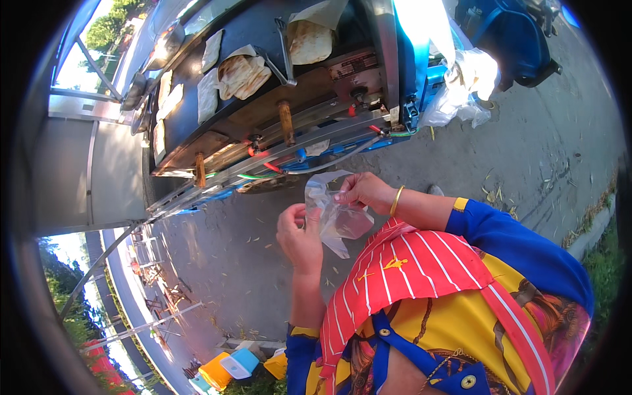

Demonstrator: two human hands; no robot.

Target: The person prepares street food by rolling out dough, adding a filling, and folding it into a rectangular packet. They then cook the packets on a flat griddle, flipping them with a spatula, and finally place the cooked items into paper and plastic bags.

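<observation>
Between both hands, in front of the red striped apron [400,266], is a clear thin plastic bag or glove [340,217]. My left hand [301,232] pinches its left side between thumb and fingers. My right hand [368,191], below a gold bangle [397,201], pinches its upper right part. Beyond the hands, flatbreads [242,76] lie on a dark griddle [185,118], some partly wrapped in paper [321,15]. Metal tongs [284,64] rest at the griddle's near edge.
The griddle's front has wooden handles [286,123], gas valves and a hose [345,160]. White plastic bags [466,89] hang at the cart's right end, near a blue container [513,44]. Metal pans [165,47] stand behind the griddle. Yellow and blue tubs [239,363] sit near the curb.
</observation>
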